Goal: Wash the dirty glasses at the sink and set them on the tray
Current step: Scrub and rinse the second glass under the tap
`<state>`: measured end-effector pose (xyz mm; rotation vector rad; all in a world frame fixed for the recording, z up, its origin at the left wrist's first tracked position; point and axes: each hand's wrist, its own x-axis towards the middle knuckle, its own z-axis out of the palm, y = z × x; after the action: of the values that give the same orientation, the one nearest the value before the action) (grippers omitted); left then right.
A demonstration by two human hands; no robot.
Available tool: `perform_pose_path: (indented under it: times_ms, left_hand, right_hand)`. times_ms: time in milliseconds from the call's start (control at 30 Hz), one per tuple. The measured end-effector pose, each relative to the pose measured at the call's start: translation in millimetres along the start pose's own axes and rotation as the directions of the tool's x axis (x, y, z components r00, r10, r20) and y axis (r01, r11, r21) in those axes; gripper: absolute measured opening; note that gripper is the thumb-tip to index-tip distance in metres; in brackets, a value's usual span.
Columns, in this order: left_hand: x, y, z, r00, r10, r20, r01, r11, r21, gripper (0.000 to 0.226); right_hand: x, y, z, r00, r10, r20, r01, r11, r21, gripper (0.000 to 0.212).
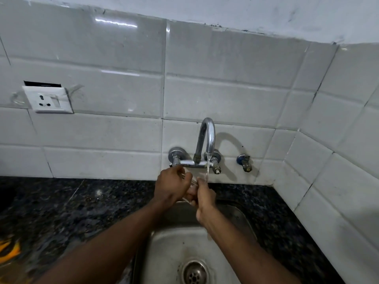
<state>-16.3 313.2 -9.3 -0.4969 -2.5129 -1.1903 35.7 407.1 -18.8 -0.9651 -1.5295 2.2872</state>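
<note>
A clear glass (191, 184) is held between both hands over the steel sink (244, 220), under the thin stream of water (207, 169) that runs from the chrome tap (207, 138). My left hand (171, 185) grips the glass from the left side. Fingers of my right hand (204, 198) close on it from the right, and the water falls onto them. The hands hide most of the glass. No tray is in view.
Dark speckled stone counter (61, 206) runs around the sink, whose drain (194, 273) is at the bottom. White tiled walls meet in a corner on the right. A wall socket (48, 99) sits at left, and something orange (10, 249) shows at the left edge.
</note>
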Motion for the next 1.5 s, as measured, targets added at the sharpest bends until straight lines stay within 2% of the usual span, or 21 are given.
perform_pose_path:
  times_ms: [233, 300, 400, 467, 533, 600, 667, 733, 767, 833, 900, 933, 1000, 1100, 1133, 1233, 1300, 1367, 1433, 1467, 1500]
  left_hand:
    - [5.9, 10.2, -2.0, 0.986, -0.153, 0.071, 0.126, 0.950, 0.285, 0.041]
    - [6.9, 9.5, -4.5, 0.898, -0.411, 0.158, 0.399, 0.911, 0.105, 0.042]
    - [2.9, 11.1, -10.7, 0.653, -0.598, 0.464, 0.748, 0.604, -0.274, 0.038]
    - [0.2, 10.3, -8.0, 0.766, -0.489, 0.418, 0.636, 0.671, -0.381, 0.032]
    - [-4.8, 10.9, -5.5, 0.953, -0.219, 0.209, 0.285, 0.881, -0.378, 0.021]
    - [-7.3, 18.3, -5.8, 0.988, -0.137, 0.076, 0.155, 0.925, -0.346, 0.019]
    - [-1.0, 16.2, -3.1, 0.899, -0.387, 0.204, 0.437, 0.796, -0.419, 0.027]
    - [-0.3, 16.2, -2.7, 0.648, -0.545, 0.531, 0.761, 0.461, -0.456, 0.022]
    - [-1.8, 14.7, -1.2, 0.604, -0.543, 0.584, 0.797, 0.385, -0.466, 0.022]
    - [-7.1, 14.5, 3.1, 0.755, -0.513, 0.408, 0.653, 0.527, -0.545, 0.026]
    - [-19.3, 18.4, 1.1, 0.957, -0.284, 0.058, 0.272, 0.811, -0.518, 0.019]
    - [-24.2, 23.2, -1.1, 0.982, -0.184, -0.026, 0.153, 0.880, -0.449, 0.016]
    - [-17.2, 25.2, -3.4, 0.966, -0.258, 0.012, 0.242, 0.890, -0.386, 0.022]
    - [-2.7, 27.0, -12.7, 0.735, -0.492, 0.467, 0.670, 0.633, -0.387, 0.031]
    - [-1.9, 27.1, -12.2, 0.735, -0.482, 0.478, 0.669, 0.634, -0.389, 0.032]
    - [-12.4, 21.8, -5.3, 0.973, -0.229, -0.022, 0.199, 0.885, -0.422, 0.021]
    - [-18.7, 19.5, -3.9, 0.986, -0.095, -0.139, 0.040, 0.934, -0.354, 0.016]
    - [-8.7, 21.8, -3.8, 0.925, -0.363, 0.111, 0.374, 0.824, -0.425, 0.025]
    - [-4.5, 28.3, -9.8, 0.719, -0.557, 0.416, 0.695, 0.581, -0.423, 0.030]
    - [-5.7, 30.5, -9.1, 0.701, -0.569, 0.431, 0.713, 0.553, -0.431, 0.032]
    - [-7.3, 31.5, -6.6, 0.767, -0.549, 0.332, 0.640, 0.610, -0.468, 0.031]
  right_hand:
    - [-3.4, 10.5, 4.8, 0.999, 0.038, 0.024, -0.039, 0.998, 0.039, 0.034]
    - [-1.8, 11.9, 4.2, 0.964, -0.262, -0.049, 0.250, 0.952, -0.174, 0.034]
    - [-1.8, 10.0, -0.2, 0.772, -0.629, 0.093, 0.579, 0.635, -0.512, 0.045]
    - [-2.4, 4.6, -3.4, 0.796, -0.603, 0.046, 0.562, 0.710, -0.424, 0.039]
    - [-5.0, -5.4, -2.0, 0.924, -0.375, -0.074, 0.361, 0.920, -0.155, 0.032]
    - [-5.0, -10.2, 0.8, 0.934, -0.343, -0.102, 0.330, 0.936, -0.125, 0.033]
    - [-2.2, -7.6, -0.4, 0.810, -0.585, -0.020, 0.538, 0.757, -0.370, 0.044]
    - [2.1, -5.3, -4.8, 0.677, -0.726, 0.119, 0.635, 0.495, -0.593, 0.058]
    - [2.0, -7.1, -5.5, 0.674, -0.724, 0.149, 0.630, 0.458, -0.627, 0.059]
    - [-3.2, -15.6, -3.7, 0.744, -0.657, 0.119, 0.600, 0.579, -0.552, 0.049]
    - [-4.8, -25.3, 0.0, 0.847, -0.531, -0.034, 0.470, 0.777, -0.419, 0.037]
    - [-6.0, -28.2, 0.7, 0.874, -0.479, -0.084, 0.418, 0.828, -0.374, 0.035]
    - [-6.0, -24.9, 1.6, 0.848, -0.527, -0.066, 0.461, 0.792, -0.400, 0.041]
    - [-7.5, -15.2, -2.4, 0.730, -0.683, 0.041, 0.591, 0.600, -0.539, 0.052]
    - [-10.4, -16.2, -2.3, 0.707, -0.707, 0.038, 0.615, 0.587, -0.527, 0.050]
    - [-10.7, -24.4, 6.0, 0.765, -0.638, -0.089, 0.564, 0.731, -0.384, 0.039]
    - [-12.6, -27.9, 10.3, 0.830, -0.544, -0.121, 0.478, 0.807, -0.347, 0.038]
    - [-6.5, -22.7, 6.3, 0.768, -0.640, -0.026, 0.542, 0.671, -0.505, 0.048]
    - [-6.5, -22.7, 0.4, 0.706, -0.706, 0.057, 0.567, 0.516, -0.643, 0.050]
    - [-6.9, -24.6, -0.4, 0.690, -0.721, 0.062, 0.578, 0.497, -0.647, 0.046]
    - [-7.4, -27.1, -0.3, 0.683, -0.728, 0.054, 0.601, 0.518, -0.608, 0.042]
